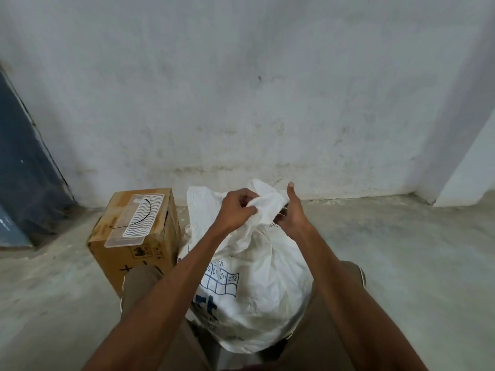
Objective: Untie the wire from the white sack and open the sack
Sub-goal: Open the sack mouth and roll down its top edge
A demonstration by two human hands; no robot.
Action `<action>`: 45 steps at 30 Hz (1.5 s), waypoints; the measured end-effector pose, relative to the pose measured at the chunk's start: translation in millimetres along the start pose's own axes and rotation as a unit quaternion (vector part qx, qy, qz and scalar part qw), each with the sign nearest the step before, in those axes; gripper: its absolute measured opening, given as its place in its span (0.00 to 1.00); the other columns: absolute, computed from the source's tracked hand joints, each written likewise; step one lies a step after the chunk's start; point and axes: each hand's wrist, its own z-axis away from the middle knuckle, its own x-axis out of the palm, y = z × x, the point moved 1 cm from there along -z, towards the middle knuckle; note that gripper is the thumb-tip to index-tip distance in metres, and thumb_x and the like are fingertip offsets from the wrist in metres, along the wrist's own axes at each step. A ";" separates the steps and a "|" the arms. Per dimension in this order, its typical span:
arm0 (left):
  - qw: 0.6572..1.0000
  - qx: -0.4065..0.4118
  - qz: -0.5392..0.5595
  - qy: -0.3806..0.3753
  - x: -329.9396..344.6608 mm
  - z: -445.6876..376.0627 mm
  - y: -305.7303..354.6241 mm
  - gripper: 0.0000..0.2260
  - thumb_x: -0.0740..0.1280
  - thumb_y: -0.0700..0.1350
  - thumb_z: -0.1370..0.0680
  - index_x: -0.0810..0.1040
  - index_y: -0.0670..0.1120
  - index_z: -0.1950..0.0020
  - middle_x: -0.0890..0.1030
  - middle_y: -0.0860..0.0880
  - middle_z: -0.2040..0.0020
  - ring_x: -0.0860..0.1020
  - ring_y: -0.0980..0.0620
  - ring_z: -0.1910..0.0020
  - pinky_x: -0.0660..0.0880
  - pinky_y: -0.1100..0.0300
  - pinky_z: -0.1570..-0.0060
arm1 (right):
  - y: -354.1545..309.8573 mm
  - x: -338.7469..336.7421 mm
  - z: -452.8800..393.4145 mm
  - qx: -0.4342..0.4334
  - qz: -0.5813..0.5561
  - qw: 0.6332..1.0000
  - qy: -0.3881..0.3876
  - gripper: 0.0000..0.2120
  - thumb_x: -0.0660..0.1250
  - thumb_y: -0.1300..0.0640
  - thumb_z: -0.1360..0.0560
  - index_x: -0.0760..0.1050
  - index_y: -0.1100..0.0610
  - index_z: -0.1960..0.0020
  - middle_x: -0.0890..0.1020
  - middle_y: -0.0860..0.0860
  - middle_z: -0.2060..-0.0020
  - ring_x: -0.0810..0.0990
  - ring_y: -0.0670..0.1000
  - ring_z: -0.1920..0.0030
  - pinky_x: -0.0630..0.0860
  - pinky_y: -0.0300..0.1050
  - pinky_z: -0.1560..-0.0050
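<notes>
The soft, crinkly white woven plastic sack (257, 285) is gripped at its gathered neck by the left hand (237, 210); the right hand (290, 212), thumb raised, is seemingly pinched on thin wire (284, 213); the neck is best held.

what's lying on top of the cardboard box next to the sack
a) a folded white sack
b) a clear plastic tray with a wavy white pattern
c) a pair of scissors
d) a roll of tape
b: a clear plastic tray with wavy white lines lies flat on top of the cardboard box, left of the white sack.
</notes>
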 end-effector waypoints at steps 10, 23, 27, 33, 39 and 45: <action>0.998 0.010 -0.001 0.065 -9.4 -22.2 -0.1 0.10 0.67 0.40 0.20 0.79 0.46 0.39 0.83 0.48 0.47 0.81 0.47 0.47 0.79 0.53 0.47 | -58.3 6.5 7.7 -0.020 0.129 0.991 -0.033 0.14 0.67 0.62 0.29 0.79 0.66 0.46 0.82 0.58 0.57 0.81 0.57 0.58 0.77 0.47 0.53; 0.903 0.152 -0.398 -0.051 -4.4 -153.4 25.0 0.18 0.64 0.65 0.23 0.70 0.50 0.51 0.80 0.50 0.61 0.78 0.47 0.63 0.74 0.53 0.64 | -115.8 -27.3 5.7 -0.119 0.471 0.874 -0.005 0.31 0.63 0.29 0.28 0.77 0.54 0.41 0.82 0.49 0.47 0.81 0.51 0.49 0.76 0.48 0.54; 0.930 0.178 -0.320 -0.037 9.8 -157.4 48.8 0.16 0.70 0.58 0.25 0.67 0.51 0.56 0.76 0.53 0.66 0.75 0.50 0.66 0.69 0.55 0.67 | -115.2 -1.8 -12.2 -0.270 0.501 0.820 0.050 0.34 0.75 0.36 0.33 0.70 0.54 0.36 0.80 0.47 0.46 0.80 0.49 0.49 0.77 0.47 0.50; 0.909 0.120 -0.358 -0.176 -16.9 -159.8 43.5 0.25 0.77 0.60 0.31 0.77 0.52 0.39 0.81 0.50 0.44 0.77 0.49 0.43 0.72 0.50 0.43 | -133.9 -12.3 -25.1 -0.375 0.431 0.809 0.140 0.05 0.67 0.66 0.28 0.75 0.63 0.53 0.81 0.57 0.60 0.79 0.56 0.59 0.68 0.34 0.66; 0.923 0.080 -0.340 -0.162 -48.0 -160.8 -11.3 0.15 0.74 0.56 0.26 0.78 0.50 0.45 0.80 0.49 0.48 0.78 0.46 0.47 0.71 0.54 0.49 | -151.1 -17.9 -16.1 -0.314 0.651 0.601 0.340 0.44 0.74 0.55 0.39 0.59 0.58 0.27 0.71 0.61 0.37 0.75 0.65 0.43 0.74 0.56 0.47; 0.924 0.150 -0.340 -0.093 -32.3 -175.2 47.3 0.14 0.78 0.60 0.33 0.78 0.54 0.57 0.82 0.52 0.61 0.79 0.53 0.61 0.75 0.57 0.62 | -139.6 47.4 -33.9 -0.325 0.816 0.454 0.147 0.17 0.67 0.49 0.30 0.77 0.49 0.42 0.82 0.52 0.47 0.78 0.57 0.39 0.66 0.56 0.38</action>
